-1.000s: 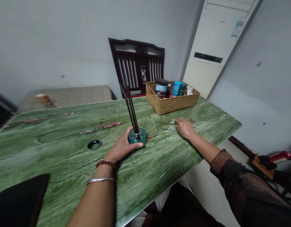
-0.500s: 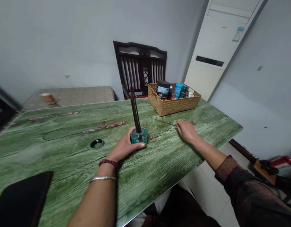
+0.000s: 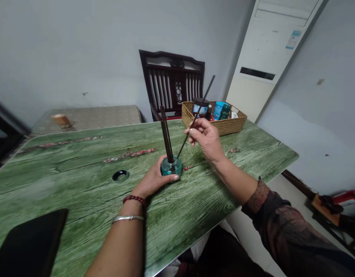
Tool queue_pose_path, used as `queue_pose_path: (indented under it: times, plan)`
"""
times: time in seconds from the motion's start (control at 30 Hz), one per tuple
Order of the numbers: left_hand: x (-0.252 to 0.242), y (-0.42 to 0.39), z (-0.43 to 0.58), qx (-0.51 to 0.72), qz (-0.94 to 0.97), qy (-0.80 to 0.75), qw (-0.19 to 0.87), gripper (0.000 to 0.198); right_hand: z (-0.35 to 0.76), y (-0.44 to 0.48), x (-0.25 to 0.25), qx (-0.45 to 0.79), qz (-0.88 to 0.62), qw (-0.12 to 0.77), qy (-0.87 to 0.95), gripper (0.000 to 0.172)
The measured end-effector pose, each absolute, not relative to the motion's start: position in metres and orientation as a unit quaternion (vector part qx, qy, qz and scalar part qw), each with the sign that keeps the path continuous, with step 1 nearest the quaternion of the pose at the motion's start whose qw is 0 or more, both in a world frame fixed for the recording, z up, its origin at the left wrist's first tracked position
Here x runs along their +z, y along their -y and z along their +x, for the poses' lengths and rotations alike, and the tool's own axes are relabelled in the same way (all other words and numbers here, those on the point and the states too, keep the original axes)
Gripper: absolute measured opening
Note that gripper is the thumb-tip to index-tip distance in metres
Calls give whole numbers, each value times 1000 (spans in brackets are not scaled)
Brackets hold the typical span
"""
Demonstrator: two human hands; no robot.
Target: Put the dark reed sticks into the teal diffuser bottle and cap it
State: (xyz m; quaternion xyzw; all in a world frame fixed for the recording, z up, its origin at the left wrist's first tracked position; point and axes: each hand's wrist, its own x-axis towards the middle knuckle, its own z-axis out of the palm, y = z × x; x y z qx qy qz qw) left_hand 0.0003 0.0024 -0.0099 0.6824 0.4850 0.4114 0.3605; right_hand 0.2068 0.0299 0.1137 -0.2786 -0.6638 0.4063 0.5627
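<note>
A teal glass reed diffuser bottle stands on the green table, with several dark reeds upright in its neck. My left hand is wrapped round the bottle's near side, thumb in front. Between the fingertips of my right hand is one long dark diffuser reed, held aslant. Its lower end is beside the bottle's mouth; I cannot tell whether it touches the rim. Left of the bottle lies a black ring-shaped cap.
A woven basket with jars and bottles stands at the table's far side. At the lower left lies a flat black object. Behind the table are a dark wooden chair and a low bench with an orange cup-like thing.
My right hand has moved left and up from the tabletop, bringing the reed from lying low to a steep slant by the bottle's mouth. My left hand keeps its hold.
</note>
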Motion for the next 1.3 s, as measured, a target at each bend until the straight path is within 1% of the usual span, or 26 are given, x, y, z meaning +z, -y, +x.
queue_pose_path:
  times: [0.13, 0.23, 0.37, 0.4, 0.5, 0.53, 0.6, 0.73, 0.9, 1.03, 1.1, 1.2, 1.3]
  plan:
    - [-8, -1, 1, 410, 679, -485, 368, 77, 189, -41, 97, 428, -275, 548, 664, 26]
    - [-8, -1, 1, 410, 677, -485, 371, 80, 179, -45, 81, 420, -293, 531, 675, 22]
    - [-11, 0, 1, 418, 684, -464, 378, 81, 174, -37, 58, 353, -354, 478, 722, 10]
    - [-12, 1, 1, 424, 684, -460, 376, 81, 176, -35, 51, 329, -372, 463, 734, 10]
    - [-12, 2, 0, 422, 683, -457, 382, 76, 191, -34, 29, 256, -408, 443, 756, 24]
    - [-11, 3, 0, 418, 682, -462, 383, 76, 198, -37, 21, 232, -421, 437, 760, 26]
    - [-10, 3, 0, 410, 679, -474, 382, 75, 213, -45, 4, 199, -457, 403, 767, 26]
    - [-5, 8, 2, 402, 677, -508, 350, 75, 230, -55, -23, 182, -522, 310, 773, 23]
    - [2, 20, 8, 385, 674, -565, 279, 68, 228, -50, -21, 191, -540, 275, 772, 24]
    - [9, 23, 12, 369, 672, -589, 255, 63, 224, -47, -9, 193, -547, 221, 784, 15]
    - [13, 20, 12, 357, 672, -599, 251, 62, 222, -47, -7, 183, -544, 196, 795, 22]
    - [19, 10, 5, 337, 669, -613, 249, 65, 219, -46, -7, 179, -542, 191, 799, 31]
    - [24, -6, -7, 319, 664, -630, 246, 70, 220, -46, -9, 189, -537, 207, 796, 29]
